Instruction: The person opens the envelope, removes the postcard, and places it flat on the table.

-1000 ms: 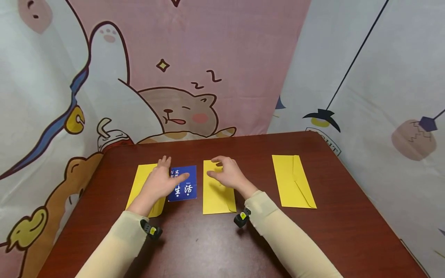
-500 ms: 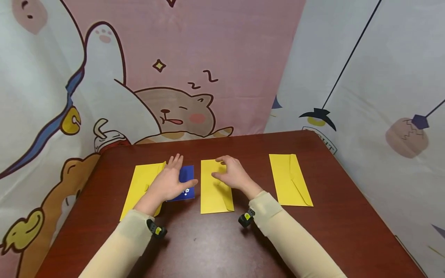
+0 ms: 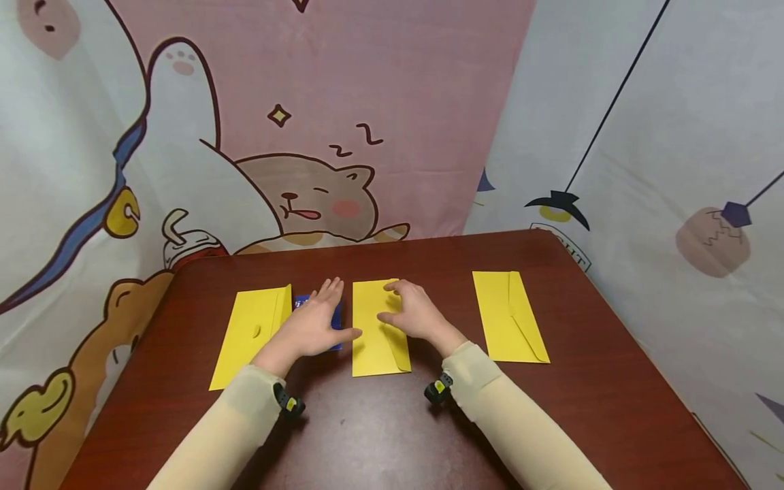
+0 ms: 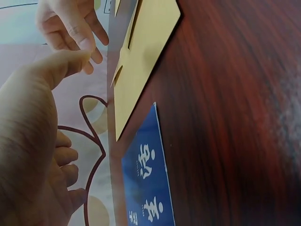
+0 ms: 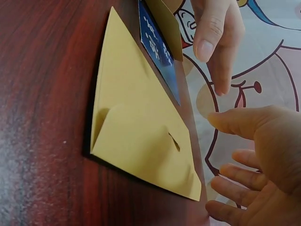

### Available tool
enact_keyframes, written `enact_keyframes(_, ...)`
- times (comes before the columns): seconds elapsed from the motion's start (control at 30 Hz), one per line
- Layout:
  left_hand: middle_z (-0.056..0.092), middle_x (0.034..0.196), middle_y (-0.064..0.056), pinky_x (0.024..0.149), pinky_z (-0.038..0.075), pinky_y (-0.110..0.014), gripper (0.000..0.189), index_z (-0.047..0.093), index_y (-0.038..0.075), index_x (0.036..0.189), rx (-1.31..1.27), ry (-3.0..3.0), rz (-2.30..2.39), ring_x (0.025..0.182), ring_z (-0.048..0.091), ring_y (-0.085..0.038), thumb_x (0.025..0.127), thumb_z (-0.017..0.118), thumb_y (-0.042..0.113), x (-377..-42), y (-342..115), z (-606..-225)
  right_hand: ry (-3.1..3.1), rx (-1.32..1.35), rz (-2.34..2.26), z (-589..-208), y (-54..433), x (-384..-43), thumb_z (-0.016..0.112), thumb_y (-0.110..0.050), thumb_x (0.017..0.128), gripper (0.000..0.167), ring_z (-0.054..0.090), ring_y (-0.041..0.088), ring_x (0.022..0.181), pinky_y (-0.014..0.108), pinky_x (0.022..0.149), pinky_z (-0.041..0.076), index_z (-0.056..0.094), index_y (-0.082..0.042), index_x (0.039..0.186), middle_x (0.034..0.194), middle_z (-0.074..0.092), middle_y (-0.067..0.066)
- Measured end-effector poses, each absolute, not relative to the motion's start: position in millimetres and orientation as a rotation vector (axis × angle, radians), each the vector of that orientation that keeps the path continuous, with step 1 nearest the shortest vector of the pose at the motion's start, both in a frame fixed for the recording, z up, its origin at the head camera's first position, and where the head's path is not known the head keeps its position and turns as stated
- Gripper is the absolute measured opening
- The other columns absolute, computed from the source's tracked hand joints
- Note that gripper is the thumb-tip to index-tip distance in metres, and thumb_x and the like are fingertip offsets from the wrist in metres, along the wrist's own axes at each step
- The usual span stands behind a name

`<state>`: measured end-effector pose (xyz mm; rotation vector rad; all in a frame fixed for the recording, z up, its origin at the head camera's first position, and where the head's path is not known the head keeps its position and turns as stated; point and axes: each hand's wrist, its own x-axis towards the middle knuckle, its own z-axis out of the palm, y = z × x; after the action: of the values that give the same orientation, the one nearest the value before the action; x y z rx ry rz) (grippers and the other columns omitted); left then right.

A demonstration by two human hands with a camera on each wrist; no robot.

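Observation:
My left hand (image 3: 311,328) hovers over the blue card (image 4: 146,176), fingers extended and thumb out to the right. White characters are printed on that card, and the hand hides most of it in the head view. Right of the card lies a yellow envelope (image 3: 372,340), flat on the table. Above its right edge hangs my right hand (image 3: 418,313), its fingers loosely bent and holding nothing. In the right wrist view a flap and a small slit show on this envelope, and the hand is apart from it.
A second yellow envelope (image 3: 241,333), its right-hand flap slightly raised, lies left of the card. The third yellow envelope (image 3: 505,316) lies farther right on the brown table (image 3: 367,435). Cartoon-printed cloth (image 3: 429,122) stands behind the table.
My left hand has moved right, off the left envelope and across the blue card. My right hand has shifted slightly right above the middle envelope. The head view has turned a little.

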<state>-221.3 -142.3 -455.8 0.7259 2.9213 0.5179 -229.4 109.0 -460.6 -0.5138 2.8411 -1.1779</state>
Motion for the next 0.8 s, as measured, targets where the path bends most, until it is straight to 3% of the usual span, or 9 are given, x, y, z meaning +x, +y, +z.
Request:
enact_keyframes(0.4, 0.014, 0.175, -0.015, 0.127, 0.017, -0.05, 0.118, 0.023, 0.001, 0.167, 0.817, 2.812, 0.369, 0.162, 0.008, -0.028, 0.086, 0.072, 0.073, -225.2, -125.9, -464.2, 2.86, -0.541, -0.994, -465.9, 112.8, -223.8, 0.091, -0.025, 0.086, 0.073, 0.057, 0.036, 0.133, 0.049, 0.112, 0.046, 0.058, 0.005, 0.144, 0.145, 0.059, 0.021)
enact_keyframes(0.8, 0.011, 0.175, -0.016, 0.128, 0.013, -0.05, 0.132, 0.019, 0.002, 0.168, 0.8, 2.759, 0.239, 0.162, 0.006, -0.028, 0.079, 0.069, 0.085, -229.8, -117.6, -466.1, 2.828, -0.576, -0.893, -469.1, 112.4, -220.2, 0.092, -0.025, 0.085, 0.078, 0.057, 0.035, 0.133, 0.049, 0.113, 0.045, 0.056, 0.006, 0.147, 0.146, 0.059, 0.021)
